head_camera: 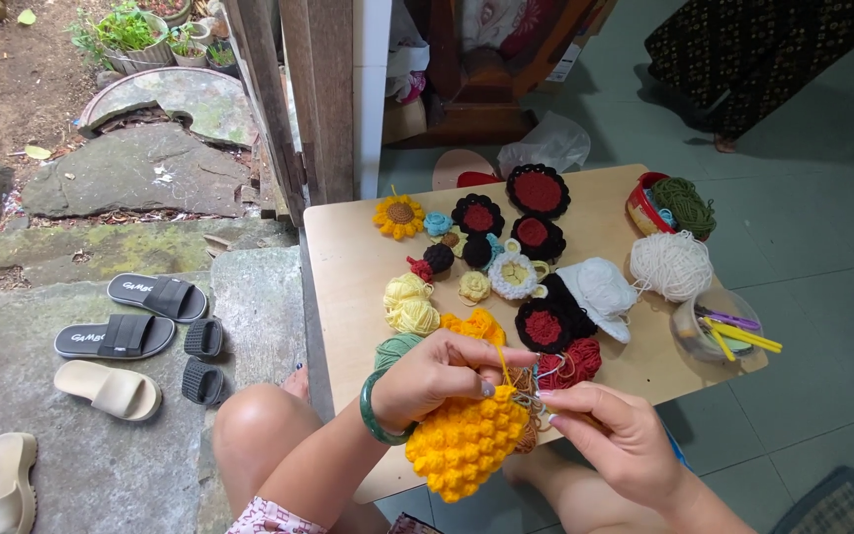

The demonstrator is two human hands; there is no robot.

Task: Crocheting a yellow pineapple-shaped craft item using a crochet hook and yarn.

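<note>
Knees filling bottom edge, partly cut off. Yellow crochet piece [465,443] hanging below both hands, overlapping near edge of low table [348,267]. Left hand [437,376] pinching its upper edge, fingers closed on it. Right hand [610,435] pinching something thin beside it — I'm not making out hook or needle, tangled threads hiding it. I'm seeing yellow strand running up between hands. Green ball [395,348] sitting half hidden behind left hand.

rug [837,506] cut off, hook hidden behind right hand [615,440]
</note>
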